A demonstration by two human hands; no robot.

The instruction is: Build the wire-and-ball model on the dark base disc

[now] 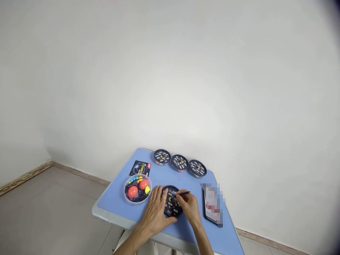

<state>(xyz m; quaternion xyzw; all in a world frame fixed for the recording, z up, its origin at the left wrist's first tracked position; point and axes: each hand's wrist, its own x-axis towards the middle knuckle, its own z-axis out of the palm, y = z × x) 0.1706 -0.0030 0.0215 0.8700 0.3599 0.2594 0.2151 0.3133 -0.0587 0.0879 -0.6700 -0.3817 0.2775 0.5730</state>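
Observation:
A round black lid printed with coloured planets lies on the blue table in front of me. My left hand rests on its left edge, fingers curled against the rim. My right hand is closed in a pinch on a thin black stick whose tip points right, just above the lid. To the left stands a clear round tub holding two orange balls, a yellow ball, small coloured pieces and black sticks.
Three closed round tins line the table's far edge by the white wall. A black printed card lies behind the tub. A dark phone lies at the right. Tiled floor surrounds the small table.

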